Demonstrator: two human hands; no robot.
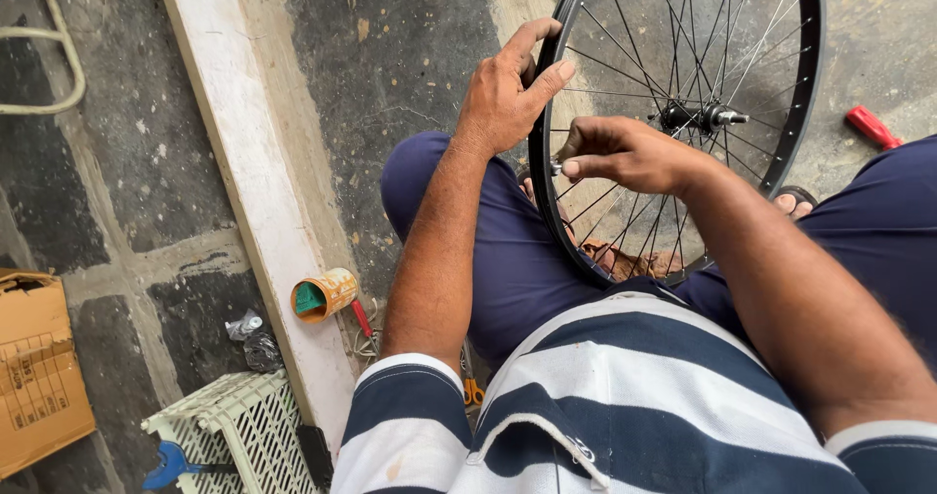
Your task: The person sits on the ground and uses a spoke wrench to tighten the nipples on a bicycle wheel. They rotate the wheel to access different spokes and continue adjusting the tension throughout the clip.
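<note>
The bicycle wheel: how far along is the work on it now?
Done: the spokes are laced from hub to rim. In hand: the left hand steadies the rim while the right hand works a small tool there. Left: no tyre is fitted; spoke tightness cannot be judged.

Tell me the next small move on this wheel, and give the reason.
Probably a short turn of the small tool on the spoke end at the rim. The right hand pinches it against the inner side of the black rim, and the left hand grips the rim just above to steady the wheel between the knees. Which way to turn cannot be told from here.
</note>
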